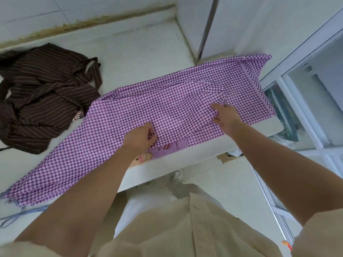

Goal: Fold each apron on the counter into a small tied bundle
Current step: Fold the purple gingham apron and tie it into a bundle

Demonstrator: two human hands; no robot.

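Note:
A purple and white checked apron (167, 101) lies spread lengthways across the white counter (133, 52), its near edge folded over so that a printed pocket patch shows. My left hand (139, 138) pinches the cloth at the near edge, close to the patch. My right hand (225, 115) grips a bunched fold of the same apron further right. A brown striped apron (42, 97) lies crumpled at the counter's back left, apart from both hands.
The counter's front edge (185, 160) runs just below my hands. A wall corner and a metal strip (207, 28) rise behind the apron's right end. Glass panels (306, 101) stand at the right. A blue striped cloth (11, 217) shows at the lower left.

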